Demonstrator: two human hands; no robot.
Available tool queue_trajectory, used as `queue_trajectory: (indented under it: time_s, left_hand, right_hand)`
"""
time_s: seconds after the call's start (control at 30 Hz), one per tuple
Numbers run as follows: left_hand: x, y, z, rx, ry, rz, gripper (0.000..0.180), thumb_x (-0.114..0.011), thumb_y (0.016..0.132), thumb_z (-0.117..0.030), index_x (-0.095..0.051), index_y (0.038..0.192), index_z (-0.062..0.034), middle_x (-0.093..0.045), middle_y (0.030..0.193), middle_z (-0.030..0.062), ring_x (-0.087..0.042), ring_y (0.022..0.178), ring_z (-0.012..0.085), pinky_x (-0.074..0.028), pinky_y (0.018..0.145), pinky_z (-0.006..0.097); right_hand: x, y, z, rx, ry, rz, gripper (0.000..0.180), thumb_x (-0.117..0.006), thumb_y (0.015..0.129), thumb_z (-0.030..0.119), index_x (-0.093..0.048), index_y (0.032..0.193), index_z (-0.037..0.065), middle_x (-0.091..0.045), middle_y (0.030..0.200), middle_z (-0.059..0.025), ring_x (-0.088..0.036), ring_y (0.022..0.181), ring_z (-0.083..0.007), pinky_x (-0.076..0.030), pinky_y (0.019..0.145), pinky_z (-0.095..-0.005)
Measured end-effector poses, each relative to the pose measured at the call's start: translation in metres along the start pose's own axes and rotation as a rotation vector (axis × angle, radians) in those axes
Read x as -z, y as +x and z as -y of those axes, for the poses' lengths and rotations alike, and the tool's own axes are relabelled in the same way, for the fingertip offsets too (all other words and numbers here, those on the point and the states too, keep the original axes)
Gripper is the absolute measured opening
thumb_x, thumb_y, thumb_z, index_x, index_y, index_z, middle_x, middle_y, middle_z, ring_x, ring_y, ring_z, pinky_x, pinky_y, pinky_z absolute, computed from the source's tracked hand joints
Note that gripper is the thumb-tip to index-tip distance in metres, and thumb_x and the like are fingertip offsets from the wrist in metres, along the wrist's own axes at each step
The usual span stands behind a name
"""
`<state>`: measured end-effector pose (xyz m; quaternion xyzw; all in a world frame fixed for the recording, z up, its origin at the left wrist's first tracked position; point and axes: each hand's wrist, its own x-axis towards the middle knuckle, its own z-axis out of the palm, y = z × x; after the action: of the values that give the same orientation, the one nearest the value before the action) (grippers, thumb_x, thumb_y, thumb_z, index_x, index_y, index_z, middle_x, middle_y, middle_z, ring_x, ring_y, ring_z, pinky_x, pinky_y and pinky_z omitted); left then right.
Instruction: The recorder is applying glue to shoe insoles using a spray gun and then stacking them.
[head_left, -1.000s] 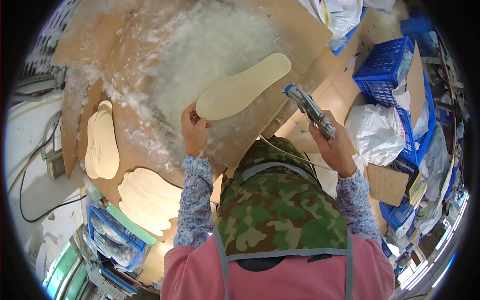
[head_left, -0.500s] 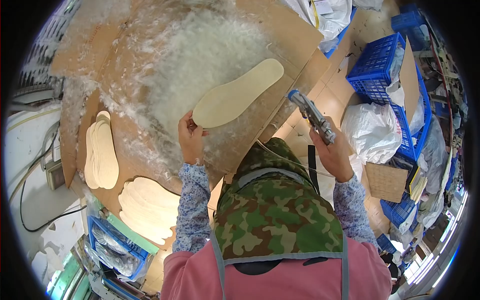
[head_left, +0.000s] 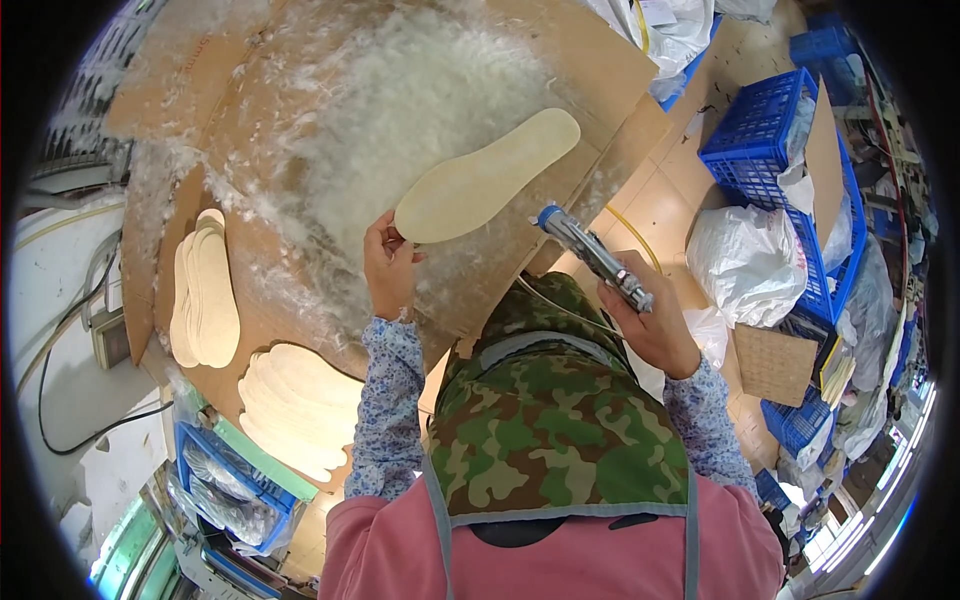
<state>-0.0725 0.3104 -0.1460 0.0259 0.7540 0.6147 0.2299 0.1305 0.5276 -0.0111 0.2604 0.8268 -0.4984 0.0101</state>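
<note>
Left hand [head_left: 390, 262]: pinching the insole [head_left: 487, 178] heel.
Right hand [head_left: 650, 320]: gripping the spray gun [head_left: 594, 257].
Change: gun nozzle has swung nearer the insole; spraying looks imminent.

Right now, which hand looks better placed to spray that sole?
Probably the right hand: it grips the spray gun, nozzle toward the insole. The left hand is pinching the insole's heel end.

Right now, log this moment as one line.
left hand: holds insole | right hand: holds spray gun | beneath: fluff-coated cardboard
</note>
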Motion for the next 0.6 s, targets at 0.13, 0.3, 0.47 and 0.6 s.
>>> queue_trajectory:
  time_s: [0.13, 0.3, 0.47, 0.6]
  left_hand:
    - [-0.001, -0.001, -0.004, 0.009, 0.006, -0.001, 0.042, -0.049, 0.084, 0.003, -0.044, 0.125, -0.0005, -0.055, 0.101, 0.0088, -0.059, 0.086, 0.0156, -0.053, 0.066, 0.025]
    - [-0.001, -0.002, -0.004, 0.010, 0.014, 0.004, 0.042, -0.049, 0.084, 0.003, -0.045, 0.125, -0.0008, -0.055, 0.102, 0.0093, -0.060, 0.086, 0.0167, -0.052, 0.067, 0.025]
    - [0.000, -0.006, -0.006, 0.021, 0.012, 0.008, 0.043, -0.049, 0.084, 0.003, -0.044, 0.126, -0.0012, -0.055, 0.103, 0.0098, -0.060, 0.088, 0.0174, -0.052, 0.068, 0.025]
    - [0.002, -0.008, -0.004, 0.025, -0.006, 0.022, 0.045, -0.047, 0.083, 0.004, -0.044, 0.128, -0.0022, -0.055, 0.104, 0.0100, -0.060, 0.090, 0.0178, -0.052, 0.070, 0.026]
  right_hand:
    - [0.001, -0.004, -0.005, -0.004, 0.042, -0.035, 0.022, -0.059, 0.083, 0.006, -0.052, 0.103, 0.002, -0.057, 0.079, -0.0174, -0.058, 0.073, -0.0300, -0.045, 0.066, -0.0353]
    - [0.012, -0.004, -0.012, -0.069, -0.020, -0.193, 0.020, -0.058, 0.085, 0.009, -0.051, 0.102, 0.002, -0.053, 0.070, -0.0115, -0.051, 0.061, -0.0199, -0.042, 0.058, -0.0311]
    - [0.014, -0.010, -0.019, -0.071, -0.017, -0.270, 0.019, -0.057, 0.087, 0.011, -0.051, 0.102, 0.001, -0.053, 0.068, -0.0087, -0.050, 0.060, -0.0160, -0.041, 0.055, -0.0300]
    - [0.007, -0.019, -0.016, -0.059, -0.036, -0.270, 0.019, -0.058, 0.086, 0.011, -0.051, 0.101, 0.001, -0.052, 0.067, -0.0086, -0.048, 0.059, -0.0153, -0.040, 0.055, -0.0296]
